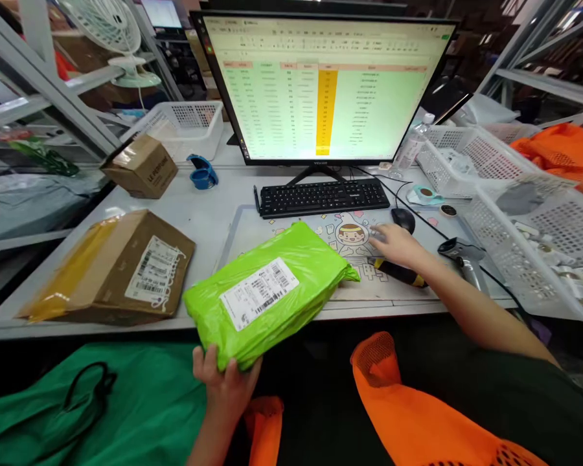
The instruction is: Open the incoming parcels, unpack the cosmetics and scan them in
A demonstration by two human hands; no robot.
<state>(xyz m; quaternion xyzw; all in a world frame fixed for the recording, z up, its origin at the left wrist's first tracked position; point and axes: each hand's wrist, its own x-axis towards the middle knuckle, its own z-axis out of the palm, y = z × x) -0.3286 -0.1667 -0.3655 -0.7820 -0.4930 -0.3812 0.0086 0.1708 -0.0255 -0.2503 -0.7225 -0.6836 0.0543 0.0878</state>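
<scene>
Left hand low in the middle of the frame, clenched on the near end of a green parcel. Parcel label-up, far half lying on the surface and on a cartoon desk mat, near end jutting past the front edge.

Lower left corner: green cloth bag with a black strap. Above it, on the surface, a brown carton with yellow tape and a barcode label, just beside the parcel. Further back, a small tilted cardboard box and a blue tape dispenser.

Centre: black keyboard, and behind it a monitor showing a spreadsheet.

Right of centre: right hand released, palm down, fingers stretched out over the mat close to a black mouse; touching it or not, cannot tell. Yellow-and-black tool under the wrist. Handheld scanner further right, then white mesh baskets at the right edge.
</scene>
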